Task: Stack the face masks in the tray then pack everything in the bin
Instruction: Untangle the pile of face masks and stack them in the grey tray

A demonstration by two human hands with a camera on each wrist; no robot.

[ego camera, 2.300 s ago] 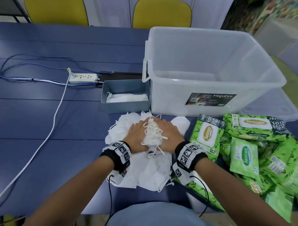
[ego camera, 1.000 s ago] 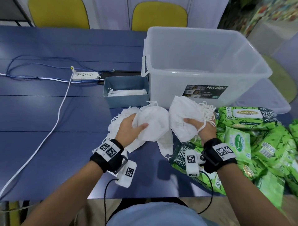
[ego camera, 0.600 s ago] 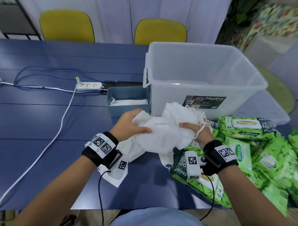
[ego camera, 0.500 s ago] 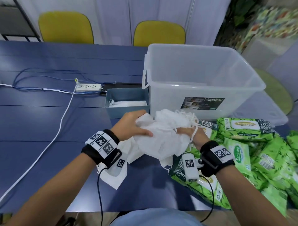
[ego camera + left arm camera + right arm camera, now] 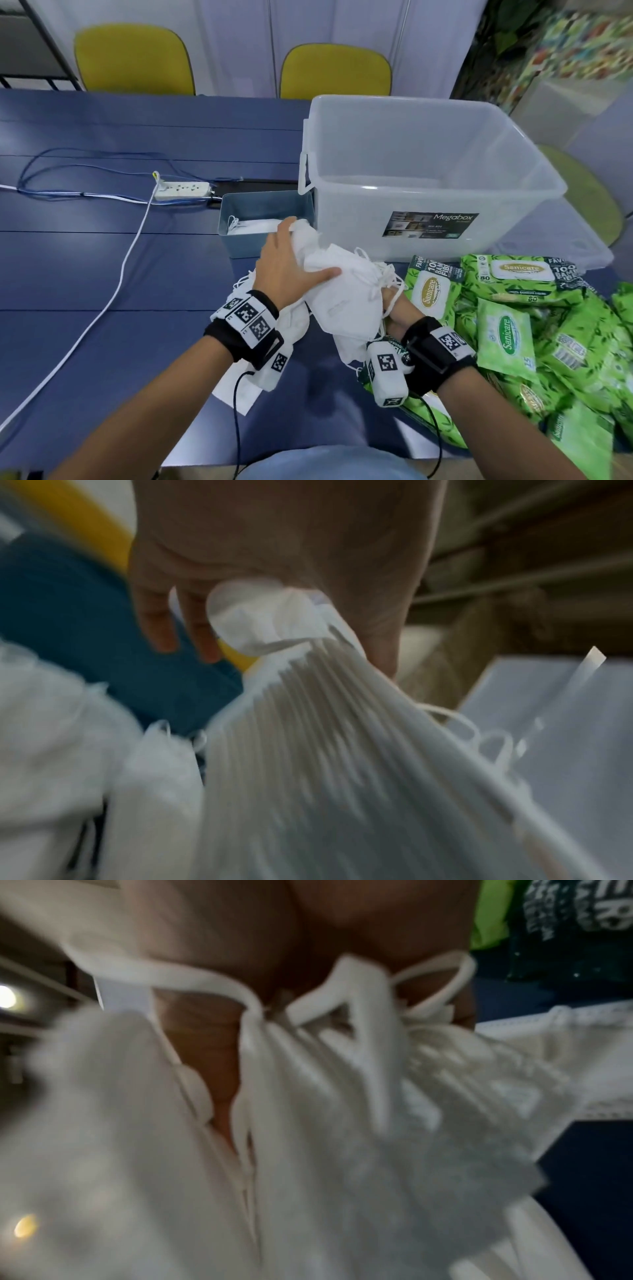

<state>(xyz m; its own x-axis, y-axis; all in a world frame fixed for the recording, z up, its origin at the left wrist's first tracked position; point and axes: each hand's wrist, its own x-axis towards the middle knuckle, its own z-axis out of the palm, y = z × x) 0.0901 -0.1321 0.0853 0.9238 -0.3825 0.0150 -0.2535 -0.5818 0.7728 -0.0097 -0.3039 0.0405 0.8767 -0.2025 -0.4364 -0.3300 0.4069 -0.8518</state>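
Both hands hold one bunch of white face masks (image 5: 346, 301) just above the table, in front of the grey-blue tray (image 5: 263, 202). My left hand (image 5: 291, 260) grips the bunch's far left side, thumb laid across the top. My right hand (image 5: 394, 303) grips the near right end from below, among the ear loops. In the left wrist view the masks (image 5: 325, 750) show edge-on under the curled fingers (image 5: 161, 626). The right wrist view is blurred, filled with masks (image 5: 308, 1123) and loops. A few masks (image 5: 251, 226) lie in the tray. The clear bin (image 5: 428, 154) stands right of it.
Loose masks (image 5: 294, 325) lie on the blue table (image 5: 102, 291) under my left wrist. Several green wipe packs (image 5: 513, 308) are heaped at the right. A power strip (image 5: 181, 190) and white cable (image 5: 113, 294) lie at the left. Two yellow chairs (image 5: 335, 73) stand behind.
My hands lifted two handfuls of masks off the pile, brought them together into one bunch, and carried it a little forward toward the tray.
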